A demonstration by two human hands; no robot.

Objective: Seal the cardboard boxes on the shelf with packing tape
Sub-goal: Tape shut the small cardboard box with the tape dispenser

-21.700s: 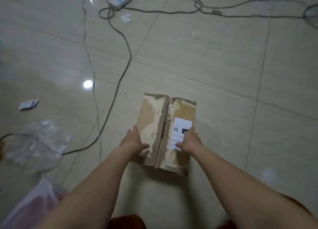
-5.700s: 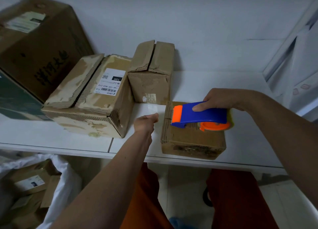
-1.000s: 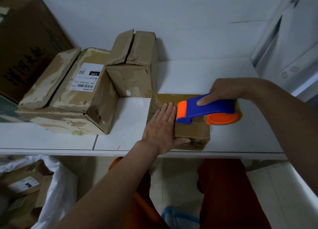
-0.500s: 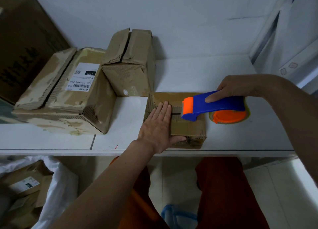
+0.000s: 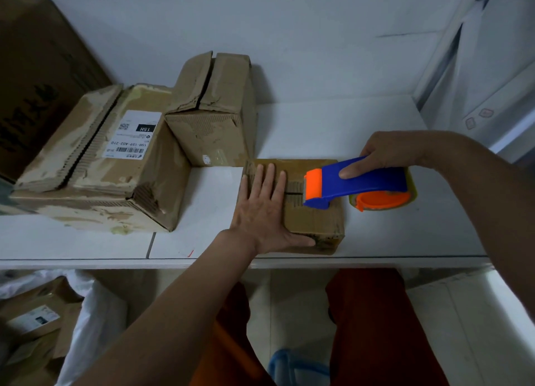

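A small cardboard box [image 5: 314,222] lies on the white shelf [image 5: 362,124] near its front edge. My left hand [image 5: 265,211] rests flat on the box's left half, fingers spread, thumb along the front edge. My right hand [image 5: 396,152] grips a blue and orange tape dispenser [image 5: 356,184]. Its orange nose sits on the box's top seam, and its roll hangs past the right side. A flat labelled box [image 5: 101,159] and a taller box [image 5: 214,110] with loose flaps stand to the left.
A big dark carton [image 5: 37,75] fills the shelf's far left. Below the shelf at the left, a white bag [image 5: 86,322] holds more cardboard boxes. A white wall backs the shelf, and a white panel [image 5: 474,67] closes its right end.
The tape dispenser has slid to the right along the box's seam. My left hand stays flat on the box.
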